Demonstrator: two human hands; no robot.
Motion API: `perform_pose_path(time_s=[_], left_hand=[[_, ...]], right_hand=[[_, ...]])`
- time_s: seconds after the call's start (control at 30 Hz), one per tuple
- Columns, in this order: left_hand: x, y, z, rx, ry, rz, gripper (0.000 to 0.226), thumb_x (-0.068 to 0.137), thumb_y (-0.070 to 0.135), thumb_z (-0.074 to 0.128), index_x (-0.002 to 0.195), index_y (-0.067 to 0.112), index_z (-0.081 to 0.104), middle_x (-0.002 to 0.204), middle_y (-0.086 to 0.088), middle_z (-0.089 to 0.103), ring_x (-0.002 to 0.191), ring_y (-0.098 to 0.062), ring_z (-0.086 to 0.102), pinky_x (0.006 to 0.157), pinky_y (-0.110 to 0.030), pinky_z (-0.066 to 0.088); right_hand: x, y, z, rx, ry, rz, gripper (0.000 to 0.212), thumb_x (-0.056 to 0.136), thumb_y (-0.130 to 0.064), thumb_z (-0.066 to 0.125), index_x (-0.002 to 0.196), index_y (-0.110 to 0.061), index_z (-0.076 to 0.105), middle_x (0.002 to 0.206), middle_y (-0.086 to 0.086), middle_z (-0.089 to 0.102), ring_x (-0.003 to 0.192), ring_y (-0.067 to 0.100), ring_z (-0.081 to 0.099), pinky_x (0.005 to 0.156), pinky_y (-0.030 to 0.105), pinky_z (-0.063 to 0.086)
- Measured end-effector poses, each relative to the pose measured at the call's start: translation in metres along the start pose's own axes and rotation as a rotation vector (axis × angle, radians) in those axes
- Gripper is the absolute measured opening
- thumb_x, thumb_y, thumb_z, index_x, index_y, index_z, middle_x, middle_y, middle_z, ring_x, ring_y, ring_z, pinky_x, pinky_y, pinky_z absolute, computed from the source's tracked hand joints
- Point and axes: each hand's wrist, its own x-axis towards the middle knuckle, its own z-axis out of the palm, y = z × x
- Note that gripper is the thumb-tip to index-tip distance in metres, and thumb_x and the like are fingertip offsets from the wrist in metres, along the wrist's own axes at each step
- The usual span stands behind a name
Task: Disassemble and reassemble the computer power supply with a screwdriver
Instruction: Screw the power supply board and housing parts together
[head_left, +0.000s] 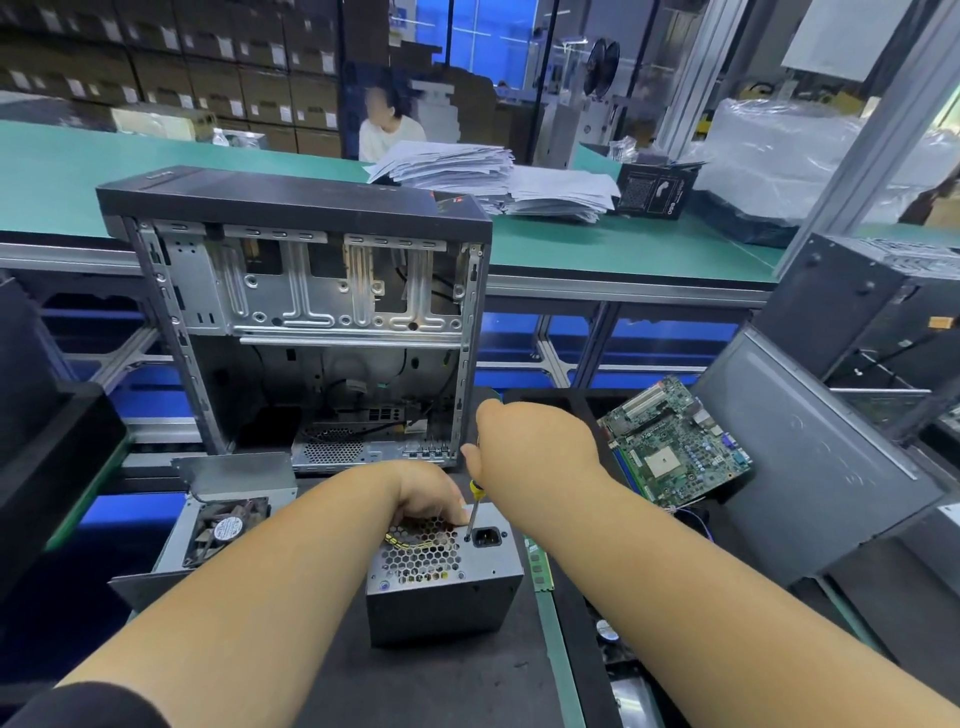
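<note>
At a factory workbench, I keep the power supply (444, 577) standing on the dark mat just in front of me, its vented face turned up so the screws there are within reach. My left hand (431, 496) rests on the far edge of that face, fingers curled over the rim, seemingly to stop the box from twisting under the tool. My right hand (524, 441) is wrapped round the handle of the screwdriver (472, 512), which stands nearly upright, its tip set at a screw just beside the power socket (488, 536); whether that screw is going out or in, I cannot tell from here. A green memory stick (539, 566) lies along the box's right side, and to the left sits a second open unit with a fan (228, 530), probably set aside. A bare circuit board (675, 447) lies off to the right, well apart from my work. Beyond my hands the emptied computer case (306, 317) stands open toward me. Farther back, a stack of papers (467, 176) sits on a green table (156, 171), where a person in white (389, 135) is seated.
</note>
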Motion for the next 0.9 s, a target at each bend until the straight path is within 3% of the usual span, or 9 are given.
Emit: perform_pose_path(time_s=[0.1,0.2,0.33,0.47,0.6,0.67,0.73,0.8,0.9], left_hand=[[0.0,0.0,-0.001,0.1,0.023,0.014,0.034,0.096,0.028,0.057,0.126,0.013,0.059,0.124,-0.01,0.058,0.104,-0.027,0.054,0.102,-0.043,0.044],[0.0,0.0,-0.001,0.111,0.006,0.024,0.026,0.094,0.03,0.057,0.112,0.013,0.065,0.112,-0.008,0.06,0.097,-0.023,0.052,0.102,-0.043,0.044],[0.001,0.0,-0.002,0.164,0.018,0.015,0.015,0.095,0.037,0.056,0.085,0.026,0.06,0.101,-0.006,0.057,0.089,-0.02,0.051,0.093,-0.039,0.043],[0.003,-0.002,-0.002,0.067,0.002,0.003,0.035,0.094,0.032,0.059,0.116,0.005,0.061,0.099,-0.014,0.061,0.084,-0.02,0.051,0.091,-0.041,0.048],[-0.002,0.001,-0.001,0.038,0.018,-0.003,0.038,0.096,0.027,0.057,0.12,-0.002,0.057,0.1,-0.023,0.057,0.087,-0.021,0.05,0.098,-0.046,0.046],[-0.005,0.002,-0.001,0.047,0.009,0.005,0.033,0.096,0.024,0.055,0.12,0.0,0.058,0.096,-0.017,0.053,0.089,-0.021,0.049,0.094,-0.044,0.046],[-0.007,0.004,-0.001,0.039,0.0,0.004,0.031,0.096,0.022,0.054,0.124,0.009,0.059,0.11,-0.011,0.056,0.091,-0.023,0.052,0.091,-0.042,0.047],[-0.008,0.005,-0.001,0.057,-0.004,0.004,0.034,0.097,0.023,0.054,0.129,0.011,0.057,0.124,-0.013,0.055,0.1,-0.029,0.056,0.098,-0.045,0.046],[-0.009,0.005,0.0,0.106,0.006,-0.012,0.033,0.096,0.024,0.053,0.123,0.006,0.059,0.127,-0.016,0.053,0.098,-0.028,0.053,0.096,-0.043,0.045]], right_hand=[[-0.004,0.007,-0.003,0.122,-0.013,-0.131,0.017,0.098,-0.03,0.047,0.1,-0.017,0.036,0.083,0.001,0.044,0.071,0.022,0.044,0.057,0.033,0.035],[-0.003,0.016,-0.006,0.316,-0.118,-0.237,0.015,0.098,-0.018,0.05,0.112,-0.02,0.044,0.101,0.001,0.048,0.086,0.021,0.049,0.072,0.039,0.046],[-0.003,0.021,-0.004,0.35,-0.094,-0.258,0.008,0.096,-0.022,0.057,0.098,-0.022,0.049,0.09,-0.003,0.055,0.08,0.02,0.052,0.068,0.037,0.047],[-0.002,0.023,-0.004,0.276,-0.07,-0.226,0.012,0.097,-0.023,0.058,0.094,-0.022,0.047,0.082,-0.006,0.052,0.07,0.012,0.047,0.056,0.028,0.036],[-0.001,0.018,0.002,0.216,-0.042,-0.151,0.02,0.098,-0.023,0.057,0.093,-0.018,0.038,0.072,-0.005,0.043,0.063,0.013,0.045,0.047,0.026,0.027],[-0.002,0.013,0.007,0.179,-0.018,-0.104,0.022,0.098,-0.024,0.057,0.093,-0.016,0.037,0.069,-0.002,0.043,0.06,0.017,0.045,0.045,0.029,0.028],[-0.002,0.008,0.011,0.119,-0.003,-0.055,0.023,0.097,-0.024,0.058,0.094,-0.014,0.038,0.065,-0.001,0.041,0.053,0.015,0.039,0.042,0.03,0.027],[-0.001,0.006,0.013,0.09,0.0,-0.012,0.025,0.097,-0.025,0.058,0.092,-0.015,0.035,0.065,-0.002,0.04,0.052,0.014,0.036,0.042,0.029,0.027],[0.0,0.006,0.012,0.095,0.012,-0.047,0.029,0.099,-0.031,0.055,0.091,-0.017,0.031,0.065,-0.003,0.04,0.052,0.014,0.037,0.042,0.029,0.027]])
